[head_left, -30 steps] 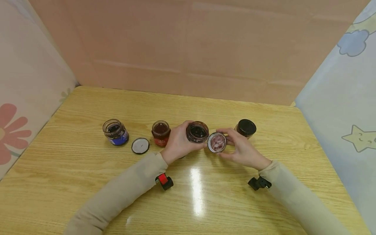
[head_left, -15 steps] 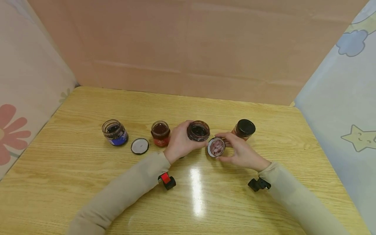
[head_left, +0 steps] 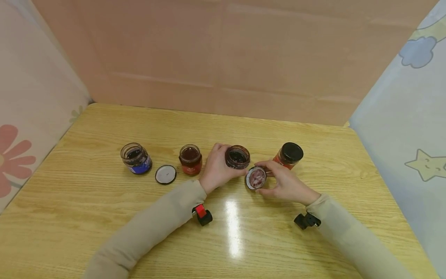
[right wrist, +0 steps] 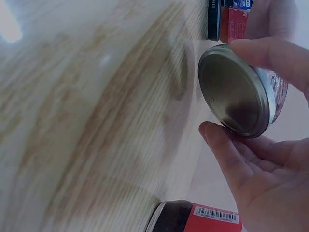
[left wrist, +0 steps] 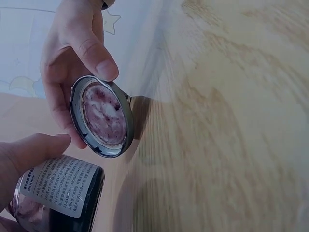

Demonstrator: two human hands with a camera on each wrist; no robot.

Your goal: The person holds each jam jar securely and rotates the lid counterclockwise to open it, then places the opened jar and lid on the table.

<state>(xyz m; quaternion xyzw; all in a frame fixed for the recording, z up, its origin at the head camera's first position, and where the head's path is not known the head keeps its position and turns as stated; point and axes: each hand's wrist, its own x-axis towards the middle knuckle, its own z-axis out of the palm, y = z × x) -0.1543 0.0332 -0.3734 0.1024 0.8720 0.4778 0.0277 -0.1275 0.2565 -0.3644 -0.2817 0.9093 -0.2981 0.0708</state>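
Observation:
My left hand (head_left: 218, 168) grips an uncapped glass jam jar (head_left: 237, 158) around its side, and dark jam shows inside its rim. In the left wrist view the jar (left wrist: 63, 193) bears a white printed label. My right hand (head_left: 283, 182) pinches a metal lid (head_left: 256, 178) by its edge, just right of the jar and apart from it. The lid's inside (left wrist: 104, 114), smeared with purple jam, faces the jar. Its plain outer face (right wrist: 234, 94) appears in the right wrist view. Whether the lid touches the table is unclear.
Left on the wooden table (head_left: 174, 240) stand an uncapped blue-labelled jar (head_left: 138, 161) and an uncapped red-labelled jar (head_left: 191, 161). A loose lid (head_left: 165, 174) lies inside up between them. Beyond my right hand stands a jar with a black lid (head_left: 290, 154).
My right hand has lowered the lid toward the near side, and the lid is tilted more. My left hand and the jar have shifted slightly right.

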